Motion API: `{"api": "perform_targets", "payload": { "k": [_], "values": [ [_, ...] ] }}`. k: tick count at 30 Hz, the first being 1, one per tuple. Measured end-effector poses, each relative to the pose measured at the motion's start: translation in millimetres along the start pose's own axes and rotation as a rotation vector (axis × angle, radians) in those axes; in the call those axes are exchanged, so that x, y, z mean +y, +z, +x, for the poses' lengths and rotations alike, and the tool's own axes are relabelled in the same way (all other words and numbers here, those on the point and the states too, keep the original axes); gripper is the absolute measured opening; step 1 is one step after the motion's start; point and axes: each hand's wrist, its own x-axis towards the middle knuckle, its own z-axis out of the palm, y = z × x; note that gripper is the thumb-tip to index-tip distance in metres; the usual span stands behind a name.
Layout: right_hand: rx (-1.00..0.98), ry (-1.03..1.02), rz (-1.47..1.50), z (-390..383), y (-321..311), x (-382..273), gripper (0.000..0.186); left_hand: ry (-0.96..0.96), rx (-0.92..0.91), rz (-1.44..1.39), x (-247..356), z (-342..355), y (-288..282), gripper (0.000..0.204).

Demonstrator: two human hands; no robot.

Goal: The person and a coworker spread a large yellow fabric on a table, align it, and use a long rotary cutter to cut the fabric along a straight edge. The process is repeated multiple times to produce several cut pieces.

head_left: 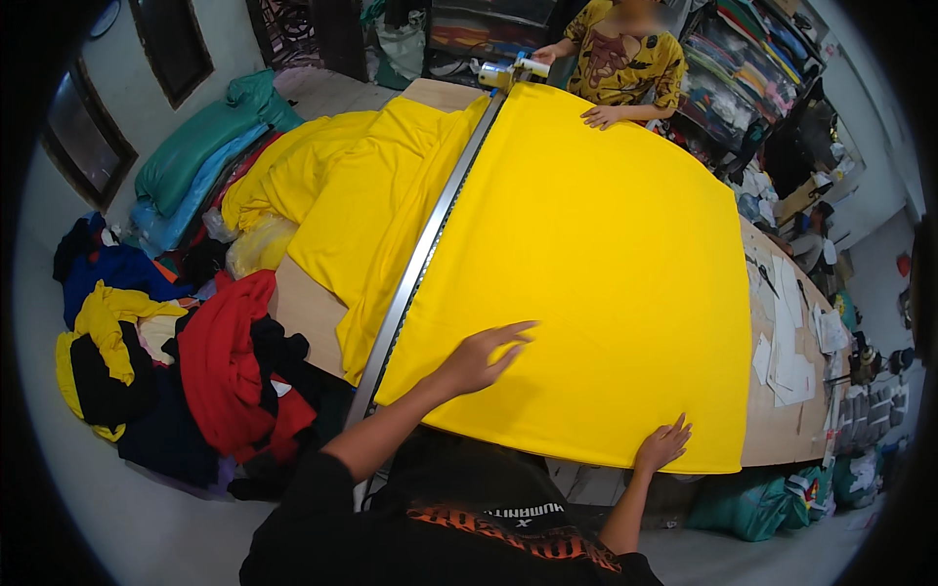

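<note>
A broad sheet of yellow fabric [586, 244] lies spread smooth over the table. Above its near left part is my left hand [484, 359], fingers stretched out and holding nothing; a shadow falls on the cloth below it. My right hand [663, 445] rests at the near right edge of the fabric with its fingers spread. Along the sheet's left side runs a long metal rail [430, 239], and at its far end sits a small white machine [513, 70]. Left of the rail, more yellow fabric [362, 186] lies loose and folded.
Across the table a co-worker [625, 63] has one hand on the fabric and the other by the machine. Piled clothes [230, 361] and green sacks [200, 161] lie at the left. Paper pieces [787, 342] and scissors [767, 280] are on the bare tabletop [782, 435] at right.
</note>
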Motion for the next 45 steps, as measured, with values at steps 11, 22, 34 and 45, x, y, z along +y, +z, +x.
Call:
{"api": "perform_targets", "payload": {
  "k": [11,22,34,45],
  "values": [
    [-0.056,0.057,-0.055,7.0,-0.5,-4.4,0.05,-0.892,0.585,0.309,-73.8,-279.5,-53.4,0.043],
    [-0.276,-0.852,0.697,-123.6,-53.7,-285.4,0.055,-1.061,0.644,0.307,-74.3,-297.7,-38.5,0.064],
    [-0.453,-1.402,0.466,-217.6,-96.1,-384.9,0.057,-1.103,0.633,0.172,-54.0,-299.6,-62.5,0.066],
    [-0.542,-1.427,0.872,-172.1,-91.6,-334.7,0.053,-1.023,0.638,0.243,-18.1,-284.9,-72.8,0.065]
  ]
}}
